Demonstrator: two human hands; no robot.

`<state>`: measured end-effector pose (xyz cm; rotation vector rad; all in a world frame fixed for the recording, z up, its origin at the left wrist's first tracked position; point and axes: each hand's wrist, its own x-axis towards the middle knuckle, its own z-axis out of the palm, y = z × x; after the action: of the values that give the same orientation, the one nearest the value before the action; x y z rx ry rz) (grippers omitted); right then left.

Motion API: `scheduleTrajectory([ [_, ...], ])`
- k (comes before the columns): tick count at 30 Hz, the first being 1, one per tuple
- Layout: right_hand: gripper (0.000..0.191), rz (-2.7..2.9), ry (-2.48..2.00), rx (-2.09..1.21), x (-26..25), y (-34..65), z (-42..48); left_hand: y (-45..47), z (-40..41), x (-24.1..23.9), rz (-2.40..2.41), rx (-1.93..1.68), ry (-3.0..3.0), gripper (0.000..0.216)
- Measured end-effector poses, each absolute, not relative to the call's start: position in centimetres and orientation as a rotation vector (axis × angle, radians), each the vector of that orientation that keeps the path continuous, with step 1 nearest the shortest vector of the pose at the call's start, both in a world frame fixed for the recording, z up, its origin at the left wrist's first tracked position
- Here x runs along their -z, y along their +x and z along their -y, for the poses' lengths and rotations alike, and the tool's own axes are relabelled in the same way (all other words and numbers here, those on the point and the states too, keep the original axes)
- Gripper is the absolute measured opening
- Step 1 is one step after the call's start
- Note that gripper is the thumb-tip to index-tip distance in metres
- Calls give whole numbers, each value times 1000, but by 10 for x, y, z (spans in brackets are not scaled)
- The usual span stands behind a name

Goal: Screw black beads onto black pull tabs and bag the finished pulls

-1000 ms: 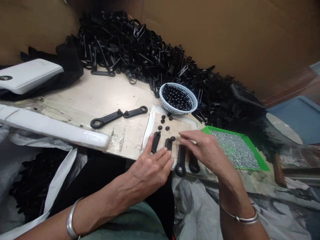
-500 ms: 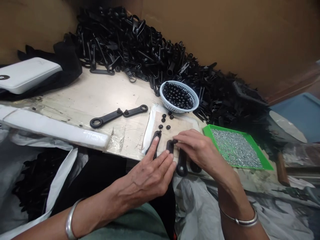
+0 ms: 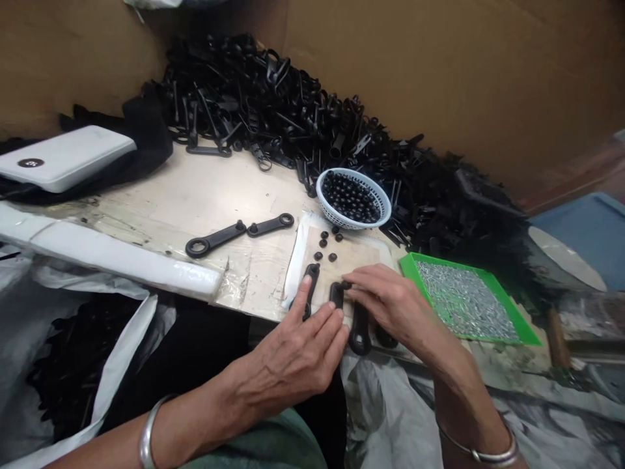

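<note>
My left hand [image 3: 300, 348] lies flat with its fingers stretched out. Its thumb rests on a black plastic handle [image 3: 314, 279], and its fingertips touch a second black handle [image 3: 336, 294] beside it. At that second handle's far end, my right hand [image 3: 393, 303] pinches a small black knob [image 3: 346, 285] between thumb and fingers. Partly under the right hand lie another black handle [image 3: 360, 329] and one more dark part [image 3: 385, 337]. Several loose black knobs [image 3: 333, 257] are scattered on the board just beyond the hands.
A light-blue basket [image 3: 336, 217] full of black knobs stands behind the board. To the right is a green tray [image 3: 532, 335] of small metal pins. Two joined-looking black handles [image 3: 217, 240] lie left. A pile of black parts [image 3: 273, 111] lines the back; a white power bank [image 3: 68, 156] sits left.
The whole view has shifted slightly down and to the right. Both hands keep nearly the same pose, the right one still at the knob on the handle's end.
</note>
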<state>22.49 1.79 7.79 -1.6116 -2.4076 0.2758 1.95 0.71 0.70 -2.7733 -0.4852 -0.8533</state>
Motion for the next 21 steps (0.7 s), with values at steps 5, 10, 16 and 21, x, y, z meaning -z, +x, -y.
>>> scheduleTrajectory([
  [5, 21, 2281, -1658, -320, -88, 232, -35, 15, -8, -8, 586, 1006, -2844, 29],
  [10, 22, 2401, -1653, -243, -76, 230, -68, -3, -17, -10, 771, 1007, -2840, 32],
  [16, 17, 2514, -1637, -277, -63, 221, -85, -10, -26, -3, 842, 1011, -2774, 24],
  [21, 19, 2153, -1624, -583, -75, 228, -71, -8, -23, -2, 808, 1066, -2768, 25],
])
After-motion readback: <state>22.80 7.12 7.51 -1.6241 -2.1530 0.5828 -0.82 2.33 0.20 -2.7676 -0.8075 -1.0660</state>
